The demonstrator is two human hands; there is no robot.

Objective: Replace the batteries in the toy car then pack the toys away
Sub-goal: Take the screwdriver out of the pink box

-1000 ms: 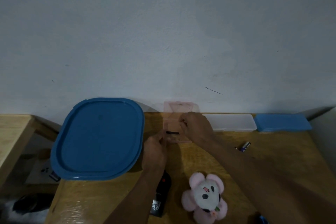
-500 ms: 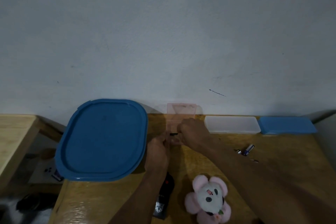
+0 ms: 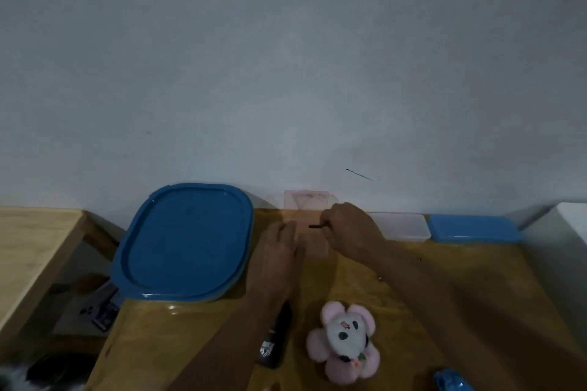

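A small clear pink box lies open at the back of the wooden table, its lid leaning on the wall. My right hand pinches a short black rod-like tool over the box. My left hand, blurred, holds the box's left edge. A black toy-like object lies partly under my left forearm. A pink flower-shaped plush sits at the front. A blue toy is cut off at the bottom right.
A large container with a blue lid stands at the left, overhanging the table edge. A clear shallow box and a blue lid lie along the wall at the right. A lower wooden surface is far left.
The view has shifted slightly. My right hand has drawn back a little to the right with the black tool, and my left hand has slid along the box's left side. The battery at the right is out of sight.
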